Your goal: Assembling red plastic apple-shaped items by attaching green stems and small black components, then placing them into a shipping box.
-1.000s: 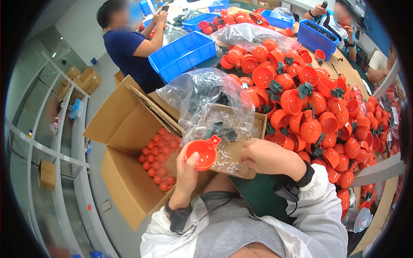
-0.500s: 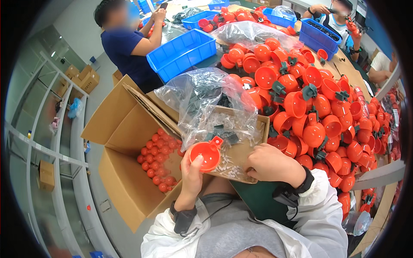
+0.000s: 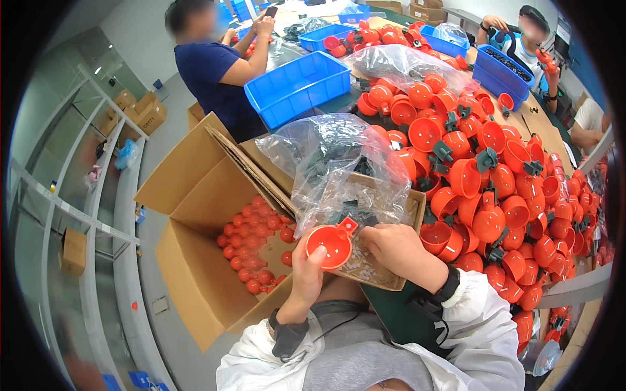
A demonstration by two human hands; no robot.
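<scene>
My left hand (image 3: 306, 279) grips an orange-red plastic cup (image 3: 330, 248), thumb over its rim and fingers beneath. The cup tilts with its hollow toward me, and a small tab with a hole stands out at its upper right. Just right of that tab is my right hand (image 3: 405, 255), fingers curled together over a shallow cardboard tray (image 3: 389, 281); whatever they pinch is hidden. Small white plastic pieces (image 3: 357, 266) lie scattered in the tray. A clear plastic bag (image 3: 326, 146) with dark green parts (image 3: 352, 212) spills into its far end.
A big heap of orange-red cups (image 3: 489, 189), many with dark green fittings, covers the table at right. At left stands an open carton (image 3: 195, 260) with more cups. A blue bin (image 3: 297, 88) sits beyond the bag. Two people work across the table; another shows partly at right.
My right hand has moved up the tray, closer to the cup's tab and the dark green parts. The cup stays in my left hand. The whole view has shifted slightly.
</scene>
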